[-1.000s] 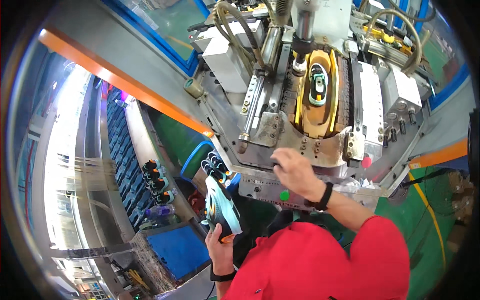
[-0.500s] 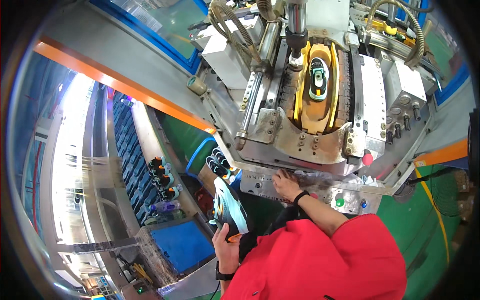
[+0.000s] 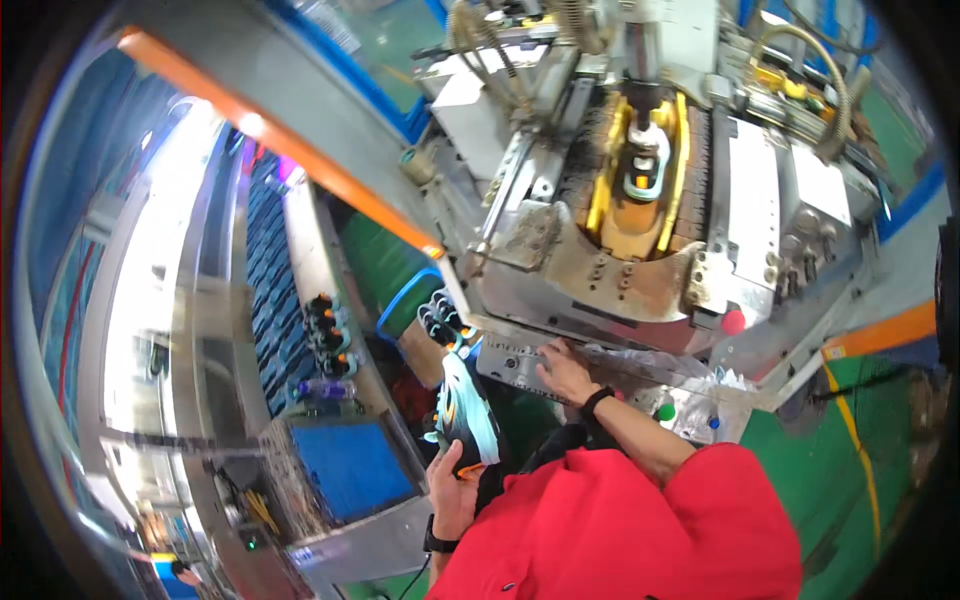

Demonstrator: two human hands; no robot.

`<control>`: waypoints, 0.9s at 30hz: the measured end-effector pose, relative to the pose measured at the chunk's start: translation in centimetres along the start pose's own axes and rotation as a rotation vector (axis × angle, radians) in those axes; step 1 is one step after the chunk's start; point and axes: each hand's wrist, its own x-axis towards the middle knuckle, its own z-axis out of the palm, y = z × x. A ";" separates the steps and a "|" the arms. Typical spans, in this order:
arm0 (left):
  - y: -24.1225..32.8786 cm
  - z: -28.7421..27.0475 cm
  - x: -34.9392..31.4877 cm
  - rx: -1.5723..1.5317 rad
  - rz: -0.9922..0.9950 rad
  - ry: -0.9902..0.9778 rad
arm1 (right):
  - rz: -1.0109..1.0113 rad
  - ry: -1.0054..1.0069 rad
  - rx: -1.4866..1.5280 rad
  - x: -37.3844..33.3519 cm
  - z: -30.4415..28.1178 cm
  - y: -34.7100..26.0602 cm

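Observation:
My left hand [image 3: 455, 492] is closed round the heel end of a light-blue and black sneaker [image 3: 468, 412], held toe up beside my body. My right hand [image 3: 566, 374] rests on the metal front panel [image 3: 515, 368] of a machine, its fingers apart and nothing seen in them. Inside the machine, a second sneaker [image 3: 645, 183] sits between yellow-edged side pads [image 3: 671, 180]. A vertical press rod [image 3: 641, 55] stands over that sneaker, and its lower end covers part of it.
Several dark sneakers stand on a ledge [image 3: 328, 337] at the left, alongside a blue ridged conveyor [image 3: 270, 250]. More shoes [image 3: 440, 318] sit by the machine's left corner. Green and blue buttons [image 3: 665, 412] line the front panel. An orange beam [image 3: 290, 150] slants across the upper left.
The press rod has shifted from beside the sneaker in the machine to over it. My head view has moved slightly. Both hands keep nearly the same places.

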 end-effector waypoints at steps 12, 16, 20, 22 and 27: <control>-0.8 -7.8 -5.9 -0.229 0.153 0.243 | -0.601 -0.832 2.253 -9.9 -13.8 -41.0; -1.8 -12.8 -8.2 -0.440 0.187 0.370 | -0.782 -1.088 2.391 -10.0 -9.4 -46.2; -4.8 -20.7 -10.1 -0.534 0.185 0.615 | -0.378 -1.289 2.463 -12.6 -5.4 -49.7; -7.7 -26.0 -12.1 -0.603 0.226 0.710 | -0.623 -1.602 2.286 -9.7 -1.8 -53.0; -12.8 -39.0 -13.8 -0.716 0.347 1.088 | -0.854 -1.400 1.372 -4.4 8.6 -56.7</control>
